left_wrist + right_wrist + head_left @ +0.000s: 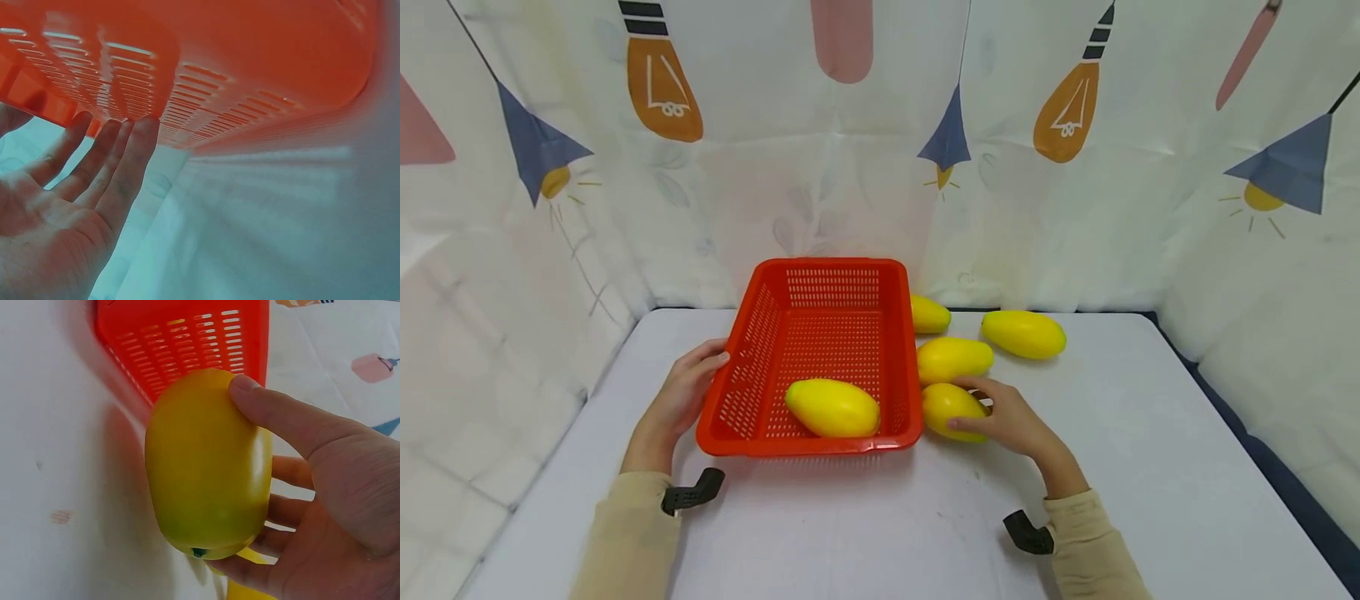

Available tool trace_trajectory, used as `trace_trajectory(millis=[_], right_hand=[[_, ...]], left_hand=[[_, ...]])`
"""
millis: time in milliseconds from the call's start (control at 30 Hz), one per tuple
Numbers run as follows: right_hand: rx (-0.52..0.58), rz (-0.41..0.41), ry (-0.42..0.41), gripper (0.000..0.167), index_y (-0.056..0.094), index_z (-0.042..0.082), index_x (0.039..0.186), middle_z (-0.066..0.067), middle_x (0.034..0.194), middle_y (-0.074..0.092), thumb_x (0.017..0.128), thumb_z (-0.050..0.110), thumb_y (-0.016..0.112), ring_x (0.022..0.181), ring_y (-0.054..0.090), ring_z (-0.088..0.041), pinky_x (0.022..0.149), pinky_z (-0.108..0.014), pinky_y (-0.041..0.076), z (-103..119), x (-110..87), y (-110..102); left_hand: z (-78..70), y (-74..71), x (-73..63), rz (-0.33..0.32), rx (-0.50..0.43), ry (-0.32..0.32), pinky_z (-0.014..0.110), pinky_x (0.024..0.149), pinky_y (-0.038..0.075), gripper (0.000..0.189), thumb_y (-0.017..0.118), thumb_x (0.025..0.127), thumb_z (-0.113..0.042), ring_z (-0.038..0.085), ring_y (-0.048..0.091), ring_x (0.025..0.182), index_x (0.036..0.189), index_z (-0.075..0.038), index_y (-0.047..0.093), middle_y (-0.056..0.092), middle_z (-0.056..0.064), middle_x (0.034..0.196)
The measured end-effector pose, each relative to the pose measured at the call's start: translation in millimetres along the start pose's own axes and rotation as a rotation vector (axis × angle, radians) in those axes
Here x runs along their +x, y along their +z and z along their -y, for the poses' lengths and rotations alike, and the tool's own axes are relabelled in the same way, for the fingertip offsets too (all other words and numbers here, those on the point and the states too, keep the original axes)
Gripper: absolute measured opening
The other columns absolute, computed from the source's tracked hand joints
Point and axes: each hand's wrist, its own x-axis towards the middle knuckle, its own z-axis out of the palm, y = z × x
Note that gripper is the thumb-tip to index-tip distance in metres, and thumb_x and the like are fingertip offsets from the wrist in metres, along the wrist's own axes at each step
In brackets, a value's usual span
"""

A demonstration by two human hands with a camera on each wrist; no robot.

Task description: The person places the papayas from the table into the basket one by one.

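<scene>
My left hand (691, 385) holds the red plastic basket (742, 392) by its left side, thumb at the rim. In the left wrist view its fingers (115, 169) lie against the slotted outer wall. One yellow mango (832, 408) lies inside, near the basket's front. My right hand (1011, 417) grips another yellow mango (206, 462), thumb on one side and fingers round the other, right beside the basket's right wall. This fruit shows a greenish end with a dark stem spot.
Just behind the gripped fruit lies a yellow mango (957, 358). Another mango (929, 315) is partly hidden by the basket, and one more mango (1024, 334) lies farther right. The white table (1150, 467) meets a printed curtain (865, 192) at the back.
</scene>
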Motion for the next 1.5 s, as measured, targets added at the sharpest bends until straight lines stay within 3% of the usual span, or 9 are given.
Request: trace_trajectory(millis=[300,900,1133,1500], right_hand=[[0.018,-0.039,-0.009,0.061,0.055,0.015,0.133,-0.005,0.132,0.059,0.081,0.037,0.077,0.113,0.056,-0.026,0.093,-0.046,0.051,10,-7.1,-6],[0.007,-0.076,-0.035,0.060,0.055,0.016,0.133,-0.005,0.133,0.058,0.081,0.038,0.076,0.112,0.057,-0.026,0.090,-0.044,0.053,21,-11.5,-9],[-0.003,-0.102,-0.048,0.061,0.054,0.014,0.135,-0.007,0.135,0.058,0.082,0.036,0.076,0.114,0.058,-0.028,0.089,-0.042,0.054,25,-13.8,-15],[0.000,-0.192,-0.064,0.060,0.054,0.015,0.136,-0.007,0.137,0.057,0.084,0.038,0.074,0.116,0.057,-0.027,0.091,-0.047,0.052,40,-9.5,-26]], left_hand=[[-1.3,1.1,4.9,0.002,0.008,-0.014,0.024,0.079,0.056,0.029,0.045,0.103,-0.021,0.009,0.064,0.095,0.129,-0.010,0.053,0.066,-0.004,0.109],[-3.3,0.7,1.6,-0.026,0.062,-0.025,0.023,0.082,0.055,0.029,0.046,0.102,-0.025,0.008,0.063,0.099,0.129,-0.014,0.054,0.065,-0.007,0.111],[-3.7,-0.1,0.6,-0.014,0.010,-0.013,0.023,0.080,0.055,0.028,0.045,0.103,-0.022,0.008,0.064,0.096,0.128,-0.012,0.054,0.066,-0.005,0.109],[0.0,0.7,-3.5,-0.033,0.017,-0.037,0.023,0.080,0.055,0.029,0.046,0.103,-0.024,0.008,0.064,0.095,0.128,-0.014,0.054,0.065,-0.006,0.109]])
